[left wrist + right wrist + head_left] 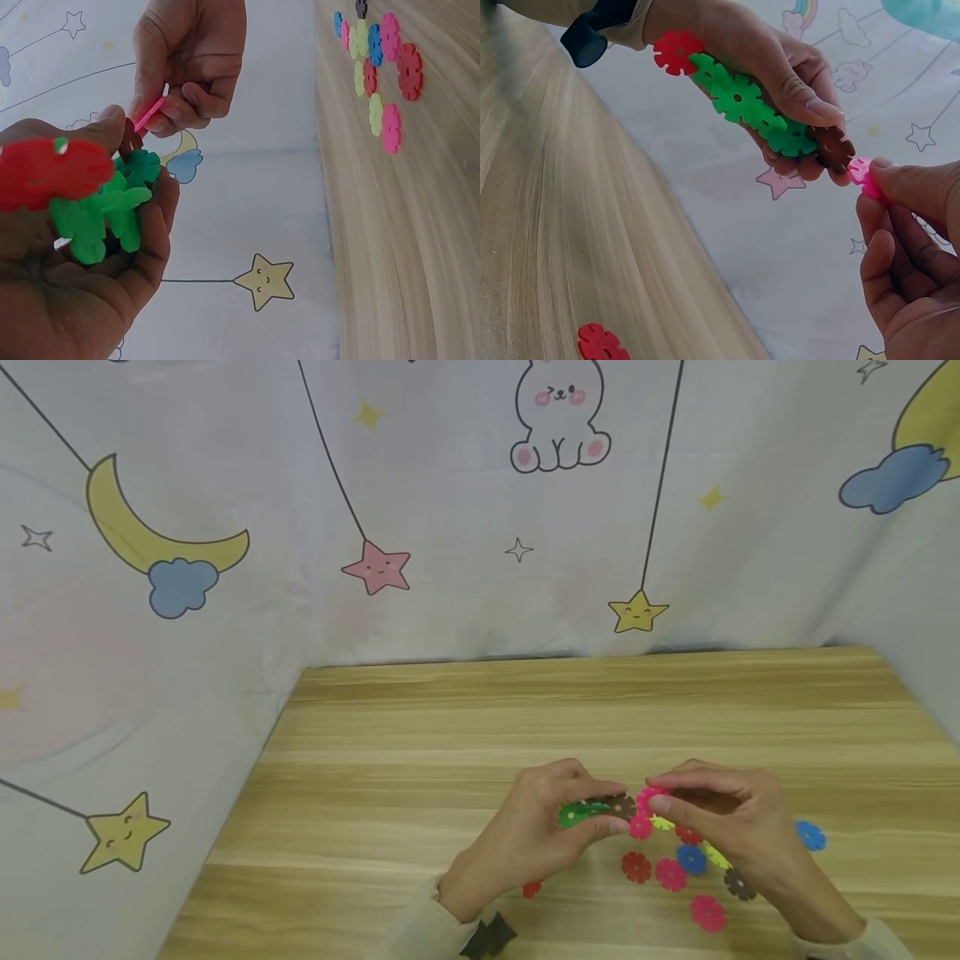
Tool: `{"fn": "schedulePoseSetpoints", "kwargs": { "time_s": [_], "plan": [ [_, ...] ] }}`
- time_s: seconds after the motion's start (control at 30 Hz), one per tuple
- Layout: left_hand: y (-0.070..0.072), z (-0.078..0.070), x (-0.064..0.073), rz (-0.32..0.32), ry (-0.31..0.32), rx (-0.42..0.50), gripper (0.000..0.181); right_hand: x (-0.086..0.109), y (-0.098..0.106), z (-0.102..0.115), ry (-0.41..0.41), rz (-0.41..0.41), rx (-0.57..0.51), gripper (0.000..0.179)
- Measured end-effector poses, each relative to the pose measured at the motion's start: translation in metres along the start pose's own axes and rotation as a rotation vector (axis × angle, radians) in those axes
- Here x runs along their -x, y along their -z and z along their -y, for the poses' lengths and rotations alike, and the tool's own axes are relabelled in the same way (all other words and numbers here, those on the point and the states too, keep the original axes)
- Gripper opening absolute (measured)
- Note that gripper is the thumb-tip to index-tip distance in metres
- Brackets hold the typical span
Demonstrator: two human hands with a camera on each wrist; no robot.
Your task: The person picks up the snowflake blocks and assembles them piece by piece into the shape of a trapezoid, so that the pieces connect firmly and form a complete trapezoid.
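My left hand [536,814] holds a chain of notched plastic snowflake discs. In the right wrist view the chain starts with a red disc [679,52] near the wrist, goes on through green discs [737,97], and finishes with a brown disc [834,148] by the fingertips. My right hand [738,818] pinches a pink disc [861,172] between thumb and fingers, its edge right at the brown disc's rim. Both hands are raised above the wooden table [375,827]. Part of the chain is hidden behind the left fingers.
Several loose discs lie on the table under and around the right hand, among them a red disc [636,867], a blue disc [691,860] and a pink disc [708,913]. Another blue disc [811,835] lies farther right. A patterned curtain [465,510] hangs behind the table.
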State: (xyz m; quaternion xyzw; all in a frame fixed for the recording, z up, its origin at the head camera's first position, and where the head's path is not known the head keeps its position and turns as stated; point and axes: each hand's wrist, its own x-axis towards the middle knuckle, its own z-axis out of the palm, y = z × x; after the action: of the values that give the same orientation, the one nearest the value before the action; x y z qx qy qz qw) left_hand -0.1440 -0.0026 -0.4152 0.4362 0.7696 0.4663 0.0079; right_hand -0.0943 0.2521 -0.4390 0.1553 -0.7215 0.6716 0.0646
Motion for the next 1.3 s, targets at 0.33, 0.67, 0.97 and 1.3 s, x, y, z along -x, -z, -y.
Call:
{"fn": "schedulePoseSetpoints", "kwargs": {
  "time_s": [0.33, 0.67, 0.97, 1.3],
  "plan": [
    [-0.001, 0.0, 0.0, -0.008, -0.015, -0.006, 0.031, 0.0, -0.002, 0.002, 0.001, -0.001, 0.048, 0.023],
    [-0.001, -0.001, 0.0, -0.006, -0.015, -0.022, 0.031, 0.0, -0.006, -0.004, 0.093, 0.005, -0.04, 0.024],
    [-0.001, -0.001, 0.0, -0.01, -0.014, -0.051, 0.032, 0.001, -0.012, -0.004, 0.116, -0.014, -0.088, 0.031],
    [-0.003, -0.003, 0.001, -0.022, 0.012, -0.03, 0.029, 0.003, -0.016, -0.002, 0.102, -0.016, -0.073, 0.027]
  ]
}}
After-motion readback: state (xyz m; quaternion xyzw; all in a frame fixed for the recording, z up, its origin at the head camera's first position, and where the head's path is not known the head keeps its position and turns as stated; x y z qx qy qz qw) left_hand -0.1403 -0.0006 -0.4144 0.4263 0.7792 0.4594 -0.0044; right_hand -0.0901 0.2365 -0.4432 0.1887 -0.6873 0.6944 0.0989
